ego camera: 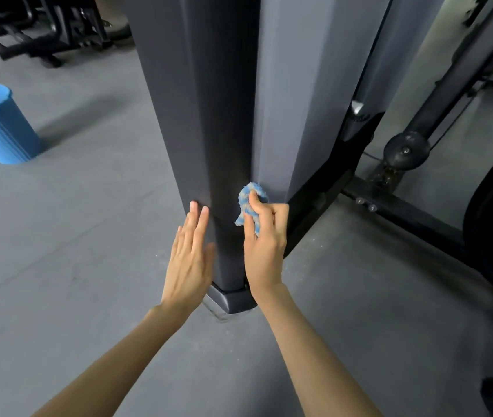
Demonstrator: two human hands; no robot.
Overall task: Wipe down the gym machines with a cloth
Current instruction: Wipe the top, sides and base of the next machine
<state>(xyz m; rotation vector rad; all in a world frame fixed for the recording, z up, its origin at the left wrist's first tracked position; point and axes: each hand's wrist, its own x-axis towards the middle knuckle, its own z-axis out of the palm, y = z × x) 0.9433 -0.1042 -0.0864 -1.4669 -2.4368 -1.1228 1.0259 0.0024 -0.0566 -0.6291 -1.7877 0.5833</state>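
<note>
Right grip [264, 236] presses cloth [249, 203] against machine column [224, 115].

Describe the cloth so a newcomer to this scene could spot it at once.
Find the tall dark grey machine column in the middle. Low on its front corner, the right hand holds a small crumpled cloth against it. It is fluffy, blue and beige, the only fabric in view.
</note>
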